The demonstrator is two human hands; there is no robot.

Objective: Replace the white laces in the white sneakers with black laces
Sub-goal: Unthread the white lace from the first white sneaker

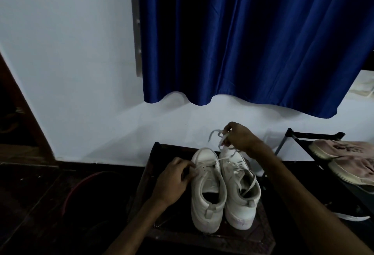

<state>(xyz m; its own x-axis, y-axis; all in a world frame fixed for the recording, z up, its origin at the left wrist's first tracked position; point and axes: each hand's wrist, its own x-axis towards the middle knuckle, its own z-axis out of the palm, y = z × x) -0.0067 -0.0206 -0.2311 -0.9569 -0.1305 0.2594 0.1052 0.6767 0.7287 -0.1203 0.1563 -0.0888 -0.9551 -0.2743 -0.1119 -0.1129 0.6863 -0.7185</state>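
The right hand [236, 137] pinches a raised loop of white lace [214, 133]; the left hand [174, 177] grips it at the left sneaker [206, 198] eyelets. Unlacing seems barely begun: the right sneaker [240, 200] has loose lace, no black laces show. Dark low table [253, 232] beneath, blue curtain [242, 42] far

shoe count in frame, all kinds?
5: left sneaker, right sneaker on the table; far pink shoe, near pink shoe on the rack at right; dark shoe below them. More may be hidden.
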